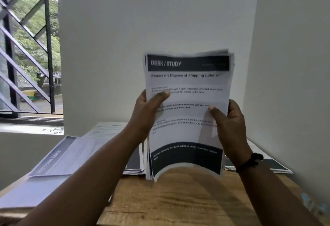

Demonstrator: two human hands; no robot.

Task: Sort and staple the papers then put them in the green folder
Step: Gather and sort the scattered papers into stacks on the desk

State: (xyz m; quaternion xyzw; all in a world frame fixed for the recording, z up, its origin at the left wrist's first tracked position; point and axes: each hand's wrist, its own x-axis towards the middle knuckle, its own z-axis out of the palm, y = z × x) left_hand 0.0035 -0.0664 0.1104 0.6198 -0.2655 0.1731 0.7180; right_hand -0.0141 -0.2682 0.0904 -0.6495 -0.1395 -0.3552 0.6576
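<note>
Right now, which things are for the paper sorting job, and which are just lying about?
For the job:
- stack of papers, held up by the left hand and right hand
- paper piles on the wooden table, left pile and right pile

Just there:
- window grille
- black wristband

No green folder or stapler shows.

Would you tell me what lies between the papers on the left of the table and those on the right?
In the head view, the held stack, gripped by both hands, hangs between the left papers and the right papers, above bare table.
</note>
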